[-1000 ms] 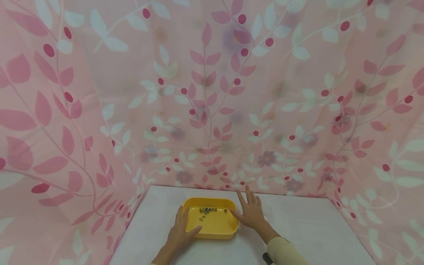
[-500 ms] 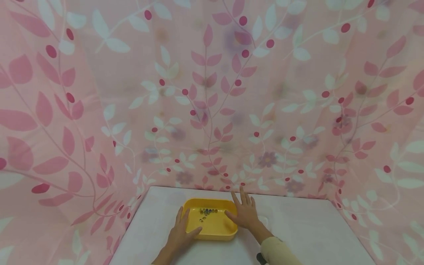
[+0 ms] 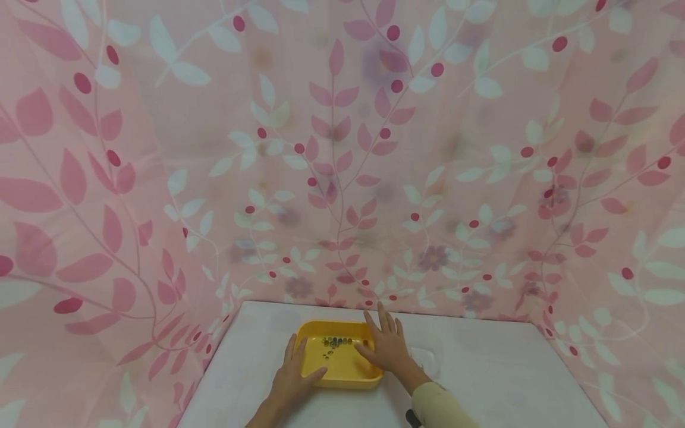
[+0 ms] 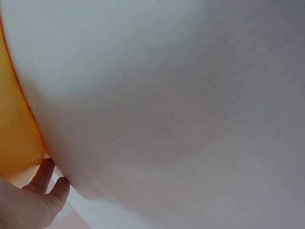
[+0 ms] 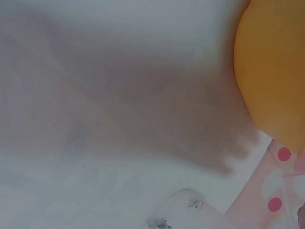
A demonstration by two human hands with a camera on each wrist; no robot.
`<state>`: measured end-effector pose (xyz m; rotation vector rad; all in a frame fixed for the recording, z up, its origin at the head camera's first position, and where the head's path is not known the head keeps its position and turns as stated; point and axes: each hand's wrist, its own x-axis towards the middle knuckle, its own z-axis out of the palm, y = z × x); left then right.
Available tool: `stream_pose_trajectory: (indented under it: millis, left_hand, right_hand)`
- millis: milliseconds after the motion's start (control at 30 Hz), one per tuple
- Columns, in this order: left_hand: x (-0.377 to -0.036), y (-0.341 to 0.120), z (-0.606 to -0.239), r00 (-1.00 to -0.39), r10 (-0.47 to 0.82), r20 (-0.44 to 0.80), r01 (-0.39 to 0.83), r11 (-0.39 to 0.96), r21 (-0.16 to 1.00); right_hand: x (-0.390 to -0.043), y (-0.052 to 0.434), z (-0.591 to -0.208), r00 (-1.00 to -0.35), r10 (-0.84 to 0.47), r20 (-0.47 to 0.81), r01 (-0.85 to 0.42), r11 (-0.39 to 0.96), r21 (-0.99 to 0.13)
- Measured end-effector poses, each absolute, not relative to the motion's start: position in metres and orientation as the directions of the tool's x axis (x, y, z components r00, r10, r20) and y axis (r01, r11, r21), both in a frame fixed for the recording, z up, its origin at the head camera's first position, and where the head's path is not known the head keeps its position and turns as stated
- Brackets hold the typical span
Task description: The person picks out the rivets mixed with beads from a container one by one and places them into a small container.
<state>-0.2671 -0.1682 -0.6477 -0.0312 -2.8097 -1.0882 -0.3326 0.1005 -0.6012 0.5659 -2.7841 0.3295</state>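
A yellow tray (image 3: 350, 383) stands on the white table, with several small glassy marbles (image 3: 336, 342) gathered toward its back left inside. My left hand (image 3: 289, 377) rests at the tray's left front corner, fingers extended along the left wall and thumb over the front rim. In the left wrist view, two of its fingertips (image 4: 61, 183) show beside the tray's outer wall. Over the tray's right side is my right hand (image 3: 389, 348), fingers spread and straight, thumb reaching inward. Whether that thumb touches a marble cannot be made out. The right wrist view shows mostly its shadow beside the tray (image 5: 271, 71).
To the right of the tray, partly behind my right forearm, lies a clear plastic dish (image 3: 428, 359), whose edge and shiny bits appear in the right wrist view. Pink leaf-patterned fabric (image 3: 342, 178) rises behind and beside the white table (image 3: 508, 368).
My right hand has moved left over the tray's right side, uncovering more of the clear dish. The lone marble near the right wall is no longer plainly visible. My left hand stays put.
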Motion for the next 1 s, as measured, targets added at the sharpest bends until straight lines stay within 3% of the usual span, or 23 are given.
stream_pose_trajectory:
  millis: [500, 833, 1000]
  left_hand:
    - [-0.267, -0.167, -0.646, -0.989, -0.044, 0.138, 0.063, 0.732, 0.679]
    - [-0.266, -0.169, -0.644, -0.992, -0.030, 0.126, 0.063, 0.737, 0.673]
    - [-0.267, -0.168, -0.643, -0.993, -0.027, 0.114, 0.057, 0.736, 0.675]
  right_hand:
    - [-0.329, 0.082, -0.608, -0.892, -0.362, 0.269, -0.417, 0.889, -0.188]
    - [-0.329, 0.063, -0.619, -0.796, -0.461, 0.392, -0.551, 0.821, -0.154]
    - [-0.328, 0.057, -0.618, -0.779, -0.476, 0.408, -0.564, 0.817, -0.124]
